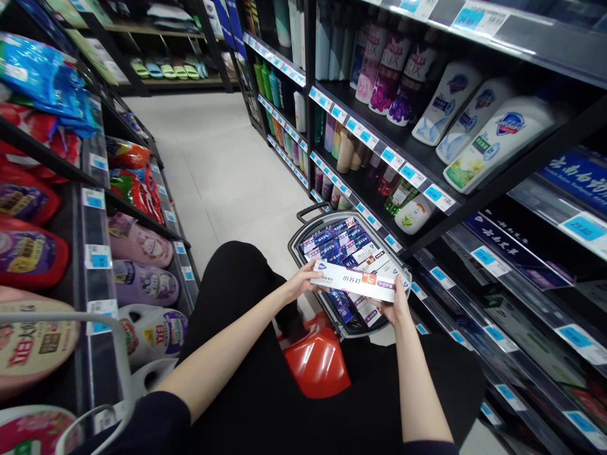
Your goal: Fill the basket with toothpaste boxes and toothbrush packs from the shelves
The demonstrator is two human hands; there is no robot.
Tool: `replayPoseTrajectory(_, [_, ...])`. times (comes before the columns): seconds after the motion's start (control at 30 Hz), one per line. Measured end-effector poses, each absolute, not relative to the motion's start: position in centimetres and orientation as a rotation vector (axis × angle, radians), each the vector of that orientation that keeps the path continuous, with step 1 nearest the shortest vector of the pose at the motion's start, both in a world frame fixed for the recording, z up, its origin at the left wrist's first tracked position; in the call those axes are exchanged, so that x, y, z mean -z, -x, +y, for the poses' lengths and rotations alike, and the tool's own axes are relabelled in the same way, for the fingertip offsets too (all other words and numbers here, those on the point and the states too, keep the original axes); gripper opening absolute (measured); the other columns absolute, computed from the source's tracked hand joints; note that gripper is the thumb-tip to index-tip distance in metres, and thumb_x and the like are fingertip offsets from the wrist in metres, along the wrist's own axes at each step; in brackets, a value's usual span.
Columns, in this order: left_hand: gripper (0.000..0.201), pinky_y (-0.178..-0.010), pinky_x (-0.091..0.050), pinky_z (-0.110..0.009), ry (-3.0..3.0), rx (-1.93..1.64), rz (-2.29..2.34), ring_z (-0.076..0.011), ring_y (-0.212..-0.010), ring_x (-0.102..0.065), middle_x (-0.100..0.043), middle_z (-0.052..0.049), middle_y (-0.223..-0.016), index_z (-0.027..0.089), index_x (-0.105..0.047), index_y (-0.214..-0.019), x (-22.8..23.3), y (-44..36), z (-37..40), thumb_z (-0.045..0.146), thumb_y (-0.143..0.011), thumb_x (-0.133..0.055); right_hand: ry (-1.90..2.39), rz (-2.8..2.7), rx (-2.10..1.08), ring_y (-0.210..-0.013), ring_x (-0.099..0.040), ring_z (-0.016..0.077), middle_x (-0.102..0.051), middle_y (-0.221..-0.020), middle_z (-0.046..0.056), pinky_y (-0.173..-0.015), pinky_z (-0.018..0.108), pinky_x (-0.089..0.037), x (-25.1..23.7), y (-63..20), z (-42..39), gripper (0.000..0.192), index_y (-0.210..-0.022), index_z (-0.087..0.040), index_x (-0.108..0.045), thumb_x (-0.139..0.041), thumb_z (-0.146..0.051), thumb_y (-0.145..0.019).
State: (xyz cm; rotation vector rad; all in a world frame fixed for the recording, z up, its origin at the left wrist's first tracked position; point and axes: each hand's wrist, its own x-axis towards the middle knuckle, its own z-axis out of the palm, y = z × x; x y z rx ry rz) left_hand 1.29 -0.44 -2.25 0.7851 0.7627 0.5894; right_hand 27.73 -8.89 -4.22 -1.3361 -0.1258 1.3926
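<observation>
I hold a long white toothpaste box (356, 280) level with both hands over a grey shopping basket (303, 235). My left hand (300, 282) grips its left end and my right hand (395, 308) supports its right end from below. The basket stands on the aisle floor in front of my knees and is packed with several blue and white toothpaste boxes (342, 245). My legs in black trousers (241, 278) fold beneath me, beside a red stool (317, 363).
Black shelves line both sides of the aisle. On the right stand white body wash bottles (493, 142) and purple bottles (379, 63) above blue boxed goods (578, 177). On the left lie detergent pouches (142, 243). A white metal frame (114, 354) stands at the lower left. Pale floor (213, 164) runs ahead.
</observation>
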Motion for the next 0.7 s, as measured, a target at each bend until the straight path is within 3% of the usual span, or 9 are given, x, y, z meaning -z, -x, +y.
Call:
replayPoseTrajectory(0.13, [0.058, -0.058, -0.051, -0.026, -0.781, -0.614, 0.719, -0.0174, -0.073, -0.065, -0.066, -0.006, -0.101, 0.021, -0.053, -0.111, 1.9, -1.1, -0.4, 0.012, -0.056, -0.07, 1.344, -0.189, -1.386, -0.076, -0.066, 0.0254, -0.071, -0.075, 0.008, -0.064, 0.039, -0.053, 4.4, -28.3, -9.1, 0.052, -0.085, -0.022, -0.066, -0.055, -0.07, -0.069])
replayPoseTrajectory(0.33, [0.055, -0.072, -0.053, -0.036, -0.721, -0.572, 0.604, -0.0254, -0.094, -0.061, -0.064, -0.01, -0.109, 0.02, -0.058, -0.111, 1.8, -0.9, -0.4, 0.012, -0.057, -0.067, 1.311, -0.271, -1.348, -0.06, -0.063, 0.0213, -0.069, -0.068, 0.005, -0.052, 0.031, -0.048, 3.6, -28.3, -9.3, 0.042, -0.076, -0.017, -0.069, -0.065, -0.057, -0.064])
replayPoseTrajectory(0.53, [0.044, -0.073, -0.052, -0.04, -0.7, -0.555, 0.582, -0.0272, -0.095, -0.061, -0.064, -0.012, -0.109, 0.019, -0.061, -0.107, 1.8, -0.7, -0.3, 0.02, -0.064, -0.068, 1.255, -0.308, -1.176, -0.068, -0.064, 0.0187, -0.07, -0.076, 0.003, -0.065, 0.03, -0.05, 3.1, -27.6, -9.1, 0.034, -0.072, -0.016, -0.07, -0.07, -0.048, -0.06])
replayPoseTrajectory(0.7, [0.045, -0.074, -0.051, -0.039, -0.695, -0.559, 0.604, -0.0262, -0.094, -0.061, -0.065, -0.011, -0.107, 0.019, -0.061, -0.105, 1.7, -0.8, -0.4, 0.018, -0.061, -0.069, 1.265, -0.279, -1.186, -0.067, -0.065, 0.0207, -0.071, -0.074, 0.004, -0.063, 0.032, -0.051, 3.5, -27.5, -9.0, 0.035, -0.074, -0.017, -0.071, -0.069, -0.049, -0.06])
